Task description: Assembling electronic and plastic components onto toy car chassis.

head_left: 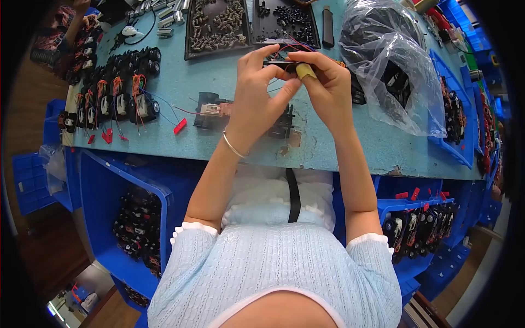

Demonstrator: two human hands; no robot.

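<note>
Both my hands are raised over the blue-green table, pinching a small dark part with thin coloured wires between them. My left hand, with a bracelet at its wrist, grips the part's left side by thumb and fingers. On its right side, my right hand holds on, its thumb wrapped in yellow tape. Fingers cover most of the part, so its exact kind cannot be made out. Below and behind my left hand lies a toy car chassis with black wheels, partly hidden by the hand and wrist.
Rows of wired toy car chassis stand at left, near red tags. Far back are a tray of springs and a tray of black parts. A clear plastic bag lies right. Blue bins flank my lap.
</note>
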